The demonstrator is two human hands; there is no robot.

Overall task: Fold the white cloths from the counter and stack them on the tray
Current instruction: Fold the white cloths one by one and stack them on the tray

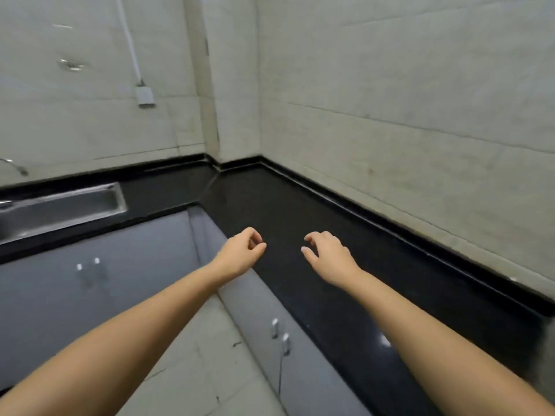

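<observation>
No white cloth and no tray show in the head view. Both my arms reach forward over the front edge of a black L-shaped counter [300, 211]. My left hand [240, 250] hovers at the counter's edge, fingers loosely curled, holding nothing. My right hand [327, 253] hangs just above the black surface, a hand's width to the right of the left one, fingers loosely curled and empty.
A steel sink [60, 208] is set into the counter at the left, with a tap tip [15, 166] above it. Grey cabinet doors with metal handles [280, 334] run below the counter. Tiled walls meet in the corner; a white socket [144, 96] hangs there.
</observation>
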